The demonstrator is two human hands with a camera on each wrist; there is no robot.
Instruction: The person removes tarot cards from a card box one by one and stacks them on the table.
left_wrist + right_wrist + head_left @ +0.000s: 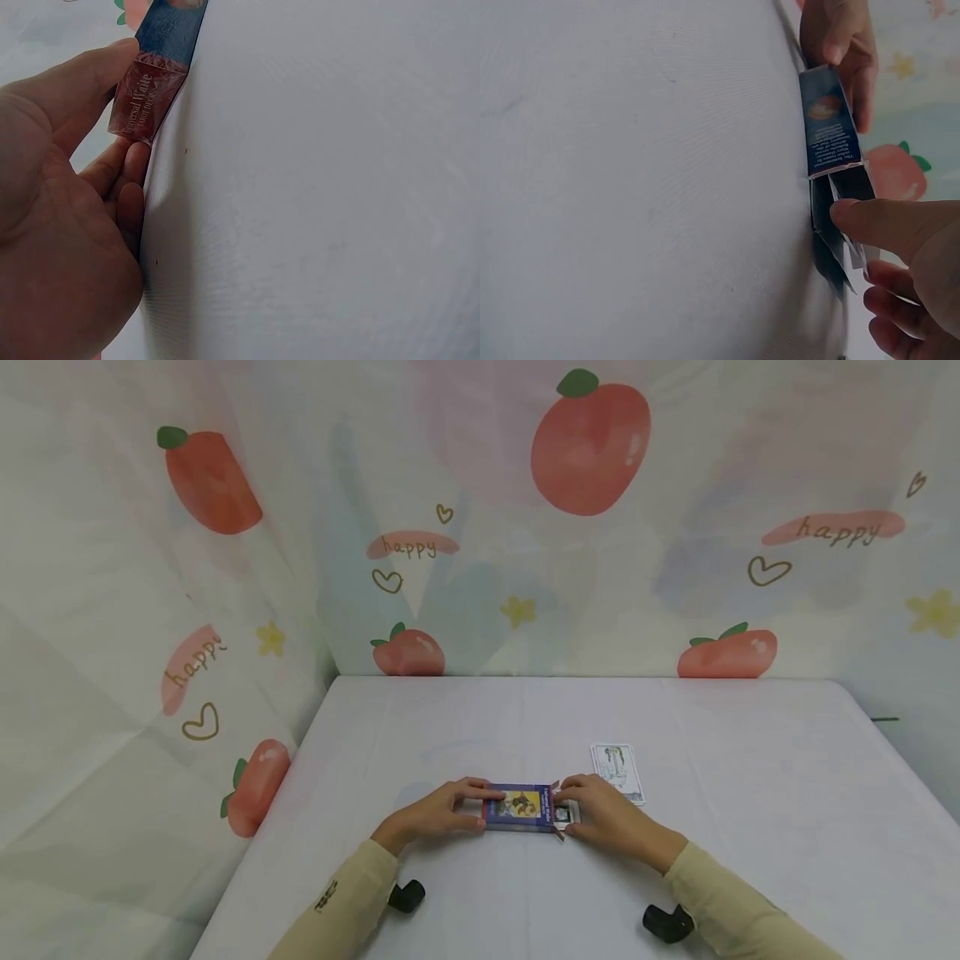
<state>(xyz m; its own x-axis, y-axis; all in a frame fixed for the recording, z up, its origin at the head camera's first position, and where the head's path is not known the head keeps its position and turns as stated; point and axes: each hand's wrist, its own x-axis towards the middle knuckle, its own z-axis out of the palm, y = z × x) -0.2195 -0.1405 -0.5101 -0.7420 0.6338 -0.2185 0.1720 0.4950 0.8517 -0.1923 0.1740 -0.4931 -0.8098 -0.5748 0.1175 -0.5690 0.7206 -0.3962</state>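
Note:
A blue tarot card box (519,807) lies on the table in the head view, a yellow picture on its upper face. My left hand (441,810) holds its left end; in the left wrist view the thumb and fingers sit around the red end panel (142,101), lettered "Universal Waite Tarot Deck". At the right end the flaps (831,259) stand open. There my right hand (611,814) pinches cards (570,812) that stick partly out of the box. How many cards it grips is hidden. Beyond that hand lies a small stack of cards (618,768), partly covered by it.
The white table (420,727) meets a fruit-printed cloth backdrop (480,460) behind and at the left. Black wrist devices hang below each sleeve, one at the left wrist (407,896), another at the right (667,924).

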